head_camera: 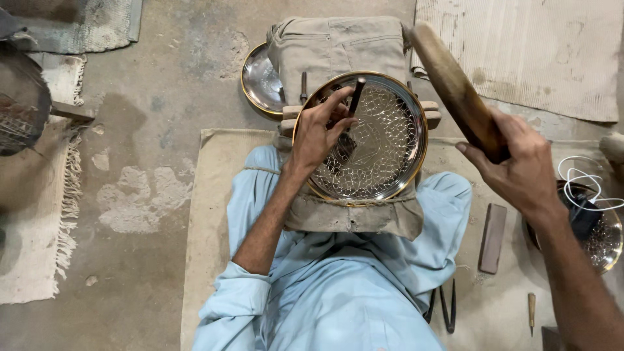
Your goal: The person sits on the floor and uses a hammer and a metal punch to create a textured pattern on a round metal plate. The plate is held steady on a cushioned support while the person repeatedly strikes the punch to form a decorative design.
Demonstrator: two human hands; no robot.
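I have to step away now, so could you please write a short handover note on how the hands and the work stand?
Left hand: grip shut on a dark chisel, tip set on the round metal plate.
Right hand: grip shut on a wooden mallet, raised to the right of the plate.
The plate lies on a cloth pad on the lap.
Done: pattern covers most of the plate.
Left: the centre patch looks unfinished.

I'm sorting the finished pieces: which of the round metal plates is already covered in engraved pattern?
The gold-rimmed plate under the left hand; the plate behind it is still plain.
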